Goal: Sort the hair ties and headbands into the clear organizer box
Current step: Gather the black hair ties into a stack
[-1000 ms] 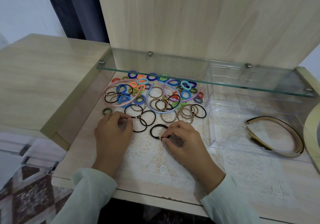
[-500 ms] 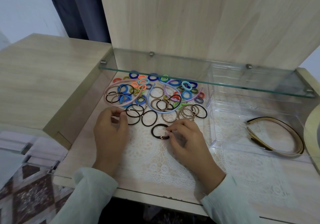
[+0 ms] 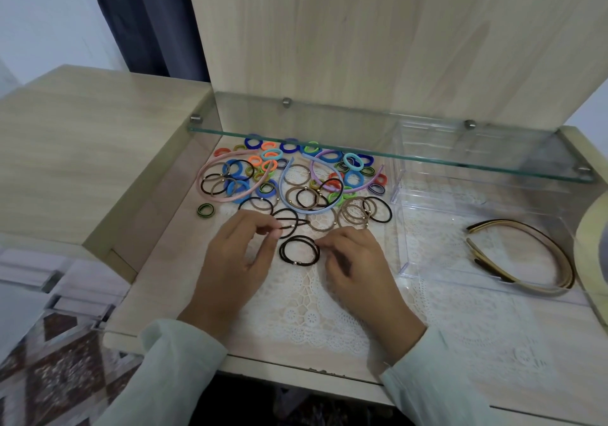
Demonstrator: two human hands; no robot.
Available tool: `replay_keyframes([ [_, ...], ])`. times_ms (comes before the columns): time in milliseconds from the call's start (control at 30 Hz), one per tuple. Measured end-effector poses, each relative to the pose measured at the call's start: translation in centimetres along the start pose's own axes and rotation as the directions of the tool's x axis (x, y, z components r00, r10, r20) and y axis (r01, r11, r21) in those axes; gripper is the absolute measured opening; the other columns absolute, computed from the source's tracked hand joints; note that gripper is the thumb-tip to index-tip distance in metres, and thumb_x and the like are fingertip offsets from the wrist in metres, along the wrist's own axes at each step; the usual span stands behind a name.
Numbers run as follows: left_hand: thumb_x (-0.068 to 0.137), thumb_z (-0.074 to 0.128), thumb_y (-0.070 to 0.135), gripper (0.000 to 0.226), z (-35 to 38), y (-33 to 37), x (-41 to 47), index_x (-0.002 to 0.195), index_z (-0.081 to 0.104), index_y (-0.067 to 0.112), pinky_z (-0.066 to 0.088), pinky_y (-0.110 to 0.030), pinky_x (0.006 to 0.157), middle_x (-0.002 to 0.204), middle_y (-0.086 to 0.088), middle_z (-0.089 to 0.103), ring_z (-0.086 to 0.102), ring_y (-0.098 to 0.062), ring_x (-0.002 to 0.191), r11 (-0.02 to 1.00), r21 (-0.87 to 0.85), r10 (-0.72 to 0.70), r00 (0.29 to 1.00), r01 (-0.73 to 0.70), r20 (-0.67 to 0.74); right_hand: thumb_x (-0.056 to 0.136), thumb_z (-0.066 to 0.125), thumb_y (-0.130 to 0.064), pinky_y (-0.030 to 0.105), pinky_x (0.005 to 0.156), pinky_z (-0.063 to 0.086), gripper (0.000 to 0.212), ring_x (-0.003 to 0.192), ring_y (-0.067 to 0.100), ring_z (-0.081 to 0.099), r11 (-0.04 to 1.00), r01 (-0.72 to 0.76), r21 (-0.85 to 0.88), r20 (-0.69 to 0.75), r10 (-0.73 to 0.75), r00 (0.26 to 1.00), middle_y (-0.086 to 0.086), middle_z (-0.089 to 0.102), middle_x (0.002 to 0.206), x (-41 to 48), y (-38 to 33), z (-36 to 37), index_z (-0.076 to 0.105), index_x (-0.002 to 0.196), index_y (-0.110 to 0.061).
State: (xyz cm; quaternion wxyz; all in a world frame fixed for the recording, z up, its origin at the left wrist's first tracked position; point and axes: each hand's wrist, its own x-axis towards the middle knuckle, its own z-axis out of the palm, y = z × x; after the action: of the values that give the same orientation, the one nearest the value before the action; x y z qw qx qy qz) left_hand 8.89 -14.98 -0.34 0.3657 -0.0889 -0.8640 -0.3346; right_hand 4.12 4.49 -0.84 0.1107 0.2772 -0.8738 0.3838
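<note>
A heap of coloured, brown and black hair ties point(image 3: 296, 179) with pink, blue and purple headbands lies on the lace mat under a glass shelf. My left hand point(image 3: 237, 261) pinches a thin black hair tie point(image 3: 292, 223) at the heap's near edge, stretching it flat. My right hand point(image 3: 355, 264) pinches the right side of a small stack of black hair ties point(image 3: 299, 250) lying between both hands. The clear organizer box point(image 3: 487, 215) stands to the right and holds gold and black headbands point(image 3: 526, 258).
The glass shelf point(image 3: 394, 159) overhangs the heap and the back of the box. A wooden cabinet top point(image 3: 82, 152) rises at the left. A round pale object point(image 3: 592, 244) sits at the far right edge. The desk's front edge runs just below my wrists.
My left hand has lifted from the mat and pulled a black tie from the heap toward the stack. My right hand stays on the black stack, which has grown thicker.
</note>
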Motion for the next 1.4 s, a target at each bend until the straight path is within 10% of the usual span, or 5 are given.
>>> replay_keyframes([
  [833,0.082,0.058,0.020,0.015,-0.5,-0.3,-0.7,0.094,0.065,0.025,0.046,-0.041,0.074,0.092,0.017,0.061,0.058,-0.007,0.085,0.989,0.147,-0.025,0.940,-0.027,0.339,0.083,0.050,-0.014,0.004,0.085,0.031,0.024,0.101,0.000,0.048,0.979,-0.167,0.118,-0.060,0.175,0.983,-0.010,0.062,0.097,0.2,0.2,0.1,0.070,0.097,-0.018],
  [1200,0.083,0.041,0.024,0.034,0.0,-0.6,-0.4,0.108,0.063,0.023,0.040,-0.039,0.087,0.098,0.013,0.058,0.056,-0.016,0.090,0.919,0.323,-0.260,0.963,0.225,0.069,0.085,0.051,-0.006,0.004,0.086,0.028,0.025,0.098,0.013,0.048,0.993,-0.117,0.037,-0.080,0.119,0.990,-0.006,0.060,0.098,0.9,0.2,0.1,0.070,0.099,-0.014],
  [1400,0.083,0.029,0.041,0.057,0.6,-1.4,-0.7,0.127,0.061,0.022,0.030,-0.045,0.103,0.137,0.000,0.054,0.043,-0.024,0.132,0.763,0.511,-0.501,0.861,0.396,0.082,0.083,0.040,-0.007,0.039,0.088,0.043,0.047,0.104,0.030,0.048,0.957,0.055,-0.285,-0.011,-0.061,0.998,0.009,0.060,0.121,3.7,0.8,0.5,0.072,0.111,-0.027],
])
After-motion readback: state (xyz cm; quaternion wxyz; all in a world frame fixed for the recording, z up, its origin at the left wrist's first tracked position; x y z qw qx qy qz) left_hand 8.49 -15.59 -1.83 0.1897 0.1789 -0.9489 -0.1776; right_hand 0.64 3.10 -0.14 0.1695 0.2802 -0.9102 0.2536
